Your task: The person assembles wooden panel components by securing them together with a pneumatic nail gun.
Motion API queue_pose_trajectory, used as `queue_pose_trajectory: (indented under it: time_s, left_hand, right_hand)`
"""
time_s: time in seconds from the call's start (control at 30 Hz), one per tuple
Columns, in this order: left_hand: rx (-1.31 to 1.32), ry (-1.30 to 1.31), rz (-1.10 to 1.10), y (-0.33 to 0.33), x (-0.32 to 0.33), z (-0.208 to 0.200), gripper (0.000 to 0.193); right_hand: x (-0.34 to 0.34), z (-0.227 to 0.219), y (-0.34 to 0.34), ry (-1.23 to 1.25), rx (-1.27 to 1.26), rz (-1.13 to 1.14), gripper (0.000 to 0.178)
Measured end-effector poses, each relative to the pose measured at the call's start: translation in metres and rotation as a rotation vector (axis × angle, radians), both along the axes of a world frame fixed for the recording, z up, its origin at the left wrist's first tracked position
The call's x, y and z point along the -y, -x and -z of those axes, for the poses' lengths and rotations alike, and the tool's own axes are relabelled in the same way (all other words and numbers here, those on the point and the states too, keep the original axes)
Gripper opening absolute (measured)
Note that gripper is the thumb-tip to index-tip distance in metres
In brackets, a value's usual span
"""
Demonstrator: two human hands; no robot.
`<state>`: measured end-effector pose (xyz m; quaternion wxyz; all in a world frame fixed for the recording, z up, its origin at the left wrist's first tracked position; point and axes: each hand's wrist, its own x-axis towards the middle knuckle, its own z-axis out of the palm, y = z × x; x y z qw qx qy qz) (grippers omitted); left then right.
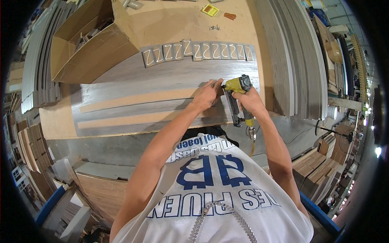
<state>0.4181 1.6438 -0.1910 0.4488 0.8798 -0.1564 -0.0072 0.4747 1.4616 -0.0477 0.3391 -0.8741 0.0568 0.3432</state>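
My right hand (251, 100) is wrapped round the handle of a yellow-green and black air nailer (236, 87), a hose fitting at its lower end. The nailer's nose is at the right part of a grey wood-grain panel (133, 77). Just left of it, my left hand (208, 95) presses down at the end of the light brown strips (137, 99) lying on the panel; what is under its fingers is hidden. Along the panel's far edge sits a row of small grey blocks (197, 51), each with a white squiggle of what looks like glue.
An open cardboard box (95, 52) holding scraps stands at the left of the table. Stacked grey boards (300, 60) rise at the right, more at the far left. Small fasteners (215, 28) and a yellow case (210, 10) lie at the back. An air hose (254, 148) hangs from the nailer.
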Motion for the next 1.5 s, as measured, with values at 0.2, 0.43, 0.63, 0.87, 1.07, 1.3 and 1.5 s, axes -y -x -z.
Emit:
queue_pose_trajectory:
  time_s: [0.2, 0.43, 0.63, 0.87, 1.07, 1.3, 1.5]
  left_hand:
    - [0.105, -0.066, -0.086, 0.010, -0.011, -0.025, 0.073]
    - [-0.041, -0.308, -0.148, 0.030, -0.052, -0.028, 0.054]
    - [-0.056, -0.323, -0.129, 0.026, -0.048, -0.026, 0.051]
    - [-0.010, -0.326, -0.156, 0.025, -0.045, -0.020, 0.046]
    - [-0.005, -0.293, -0.161, 0.026, -0.046, -0.022, 0.048]
    - [0.005, -0.295, -0.161, 0.027, -0.048, -0.020, 0.049]
    - [0.013, -0.276, -0.163, 0.026, -0.048, -0.022, 0.049]
  right_hand:
    - [0.007, 0.007, 0.003, 0.063, 0.048, -0.095, 0.041]
    - [0.033, -0.009, 0.036, 0.307, 0.147, -0.110, 0.038]
    - [0.007, -0.027, 0.037, -0.040, -0.021, 0.007, 0.029]
    - [-0.028, -0.015, 0.036, -0.211, -0.007, -0.033, 0.026]
    - [-0.028, 0.000, 0.034, -0.063, -0.016, -0.075, 0.026]
    - [-0.030, 0.000, 0.031, -0.003, -0.019, -0.120, 0.031]
    - [-0.036, -0.002, 0.031, 0.026, 0.024, -0.123, 0.035]
